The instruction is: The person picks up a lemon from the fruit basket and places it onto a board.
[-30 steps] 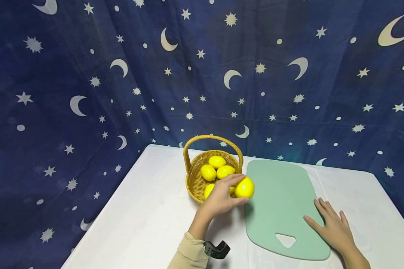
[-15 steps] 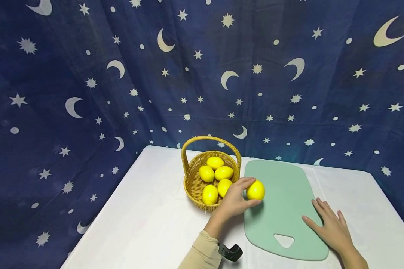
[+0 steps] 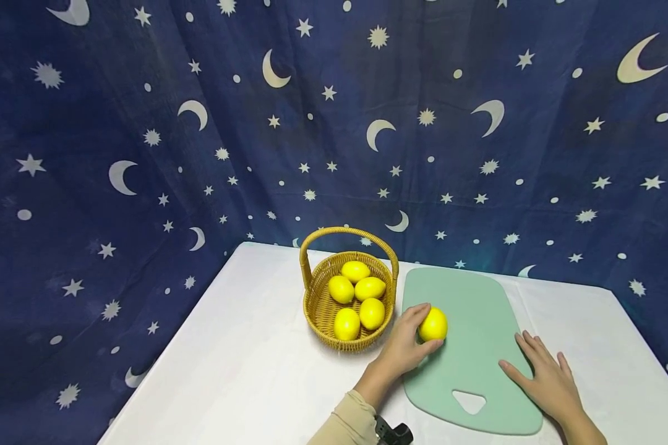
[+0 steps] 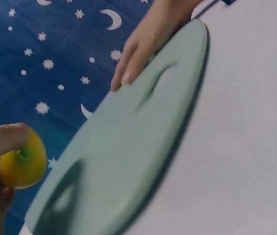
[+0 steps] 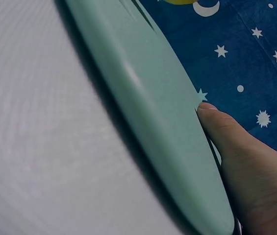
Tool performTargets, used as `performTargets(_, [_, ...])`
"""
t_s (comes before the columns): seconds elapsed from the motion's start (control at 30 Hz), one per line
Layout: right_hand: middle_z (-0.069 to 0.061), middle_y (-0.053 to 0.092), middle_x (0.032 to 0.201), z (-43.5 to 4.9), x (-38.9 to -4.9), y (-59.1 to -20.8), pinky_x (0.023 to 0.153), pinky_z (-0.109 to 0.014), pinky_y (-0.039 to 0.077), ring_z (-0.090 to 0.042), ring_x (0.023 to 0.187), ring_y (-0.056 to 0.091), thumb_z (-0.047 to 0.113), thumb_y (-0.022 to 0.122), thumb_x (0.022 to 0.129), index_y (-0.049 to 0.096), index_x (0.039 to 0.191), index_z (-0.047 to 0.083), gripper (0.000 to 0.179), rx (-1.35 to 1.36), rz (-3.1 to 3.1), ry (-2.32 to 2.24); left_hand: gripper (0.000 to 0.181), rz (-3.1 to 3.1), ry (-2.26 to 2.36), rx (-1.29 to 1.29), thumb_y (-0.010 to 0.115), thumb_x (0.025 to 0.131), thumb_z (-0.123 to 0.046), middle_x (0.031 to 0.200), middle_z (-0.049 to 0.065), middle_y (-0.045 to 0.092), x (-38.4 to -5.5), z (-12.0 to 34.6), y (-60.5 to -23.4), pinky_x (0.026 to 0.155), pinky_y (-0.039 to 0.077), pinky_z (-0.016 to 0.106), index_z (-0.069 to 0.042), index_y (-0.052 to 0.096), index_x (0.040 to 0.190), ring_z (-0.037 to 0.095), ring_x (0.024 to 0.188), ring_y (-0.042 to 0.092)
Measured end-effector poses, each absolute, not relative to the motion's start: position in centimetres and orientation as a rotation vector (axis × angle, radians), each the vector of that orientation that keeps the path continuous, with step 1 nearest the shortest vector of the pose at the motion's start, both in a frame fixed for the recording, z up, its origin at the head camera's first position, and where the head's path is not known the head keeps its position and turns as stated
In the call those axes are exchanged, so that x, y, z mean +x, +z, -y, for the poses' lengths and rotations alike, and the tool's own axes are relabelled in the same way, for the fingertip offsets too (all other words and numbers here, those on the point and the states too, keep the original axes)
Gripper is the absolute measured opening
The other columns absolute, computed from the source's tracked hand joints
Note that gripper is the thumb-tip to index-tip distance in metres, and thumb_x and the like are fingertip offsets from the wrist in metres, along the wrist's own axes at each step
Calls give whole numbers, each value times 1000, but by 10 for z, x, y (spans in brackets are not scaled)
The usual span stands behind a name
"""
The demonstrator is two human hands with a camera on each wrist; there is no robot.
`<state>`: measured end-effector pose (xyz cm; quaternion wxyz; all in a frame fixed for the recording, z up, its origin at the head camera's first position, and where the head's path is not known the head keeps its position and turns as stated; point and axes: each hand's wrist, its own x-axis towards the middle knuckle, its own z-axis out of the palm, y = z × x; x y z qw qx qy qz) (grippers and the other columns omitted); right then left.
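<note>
Nearest the camera, a beige sleeve (image 3: pixel 347 426) is showing at the lower edge of the head view, with a dark wrist mount (image 3: pixel 394 434) beside it. The right hand (image 3: pixel 547 377) is lying flat on the near right part of the mint-green cutting board (image 3: pixel 479 309), its fingers (image 3: pixel 526 349) straight and spread and holding nothing; in the right wrist view its thumb is touching the board's edge (image 5: pixel 177 122). The board is lying flat on the white table (image 3: pixel 245 371), with a cut-out grip hole (image 3: pixel 471 402) at its near end.

A little farther in, the left hand (image 3: pixel 406 346) is gripping a yellow lemon (image 3: pixel 433 324), its fingers curled around the fruit's left side. The lemon is sitting over the board's left part; whether it is touching the surface cannot be told. The left wrist view is showing the same lemon (image 4: pixel 23 161) in that hand beside the board (image 4: pixel 123 147).

Just left of the board, a woven wicker basket (image 3: pixel 317 309) with an upright arched handle (image 3: pixel 349 233) is standing on the table, holding five more lemons (image 3: pixel 359 293). Behind the table, a dark blue cloth (image 3: pixel 145 154) printed with moons and stars is hanging.
</note>
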<state>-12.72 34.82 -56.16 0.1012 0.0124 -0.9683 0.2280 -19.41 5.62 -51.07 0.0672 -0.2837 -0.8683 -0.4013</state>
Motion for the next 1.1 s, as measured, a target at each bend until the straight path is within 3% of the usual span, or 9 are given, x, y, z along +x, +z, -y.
performTargets(0.2, [-32, 30, 147, -348, -127, -562, 113, -61, -15, -42, 145, 9, 48, 58, 88, 32, 145, -1, 79, 33, 2851, 674, 66, 2604, -1202, -704, 68, 87, -24, 147, 3, 41, -200, -54, -528, 113, 35, 31, -6, 39, 144, 17, 136, 41])
performTargets(0.67, [-32, 29, 147, -349, -127, -564, 112, -61, -16, -42, 145, 9, 49, 58, 88, 32, 145, -1, 80, 24, 2860, 673, 68, 2635, -1277, -666, 60, 93, -25, 154, 7, 32, -206, -51, -542, 115, 30, 33, -5, 26, 149, 19, 141, 33])
performTargets(1.1, [-32, 30, 146, -347, -127, -563, 113, -61, -15, -43, 144, 11, 48, 58, 89, 33, 144, -2, 78, 28, 2845, 660, 65, 2608, -1297, -623, 57, 95, -29, 153, 9, 32, -206, -51, -546, 115, 31, 35, -7, 28, 149, 21, 141, 33])
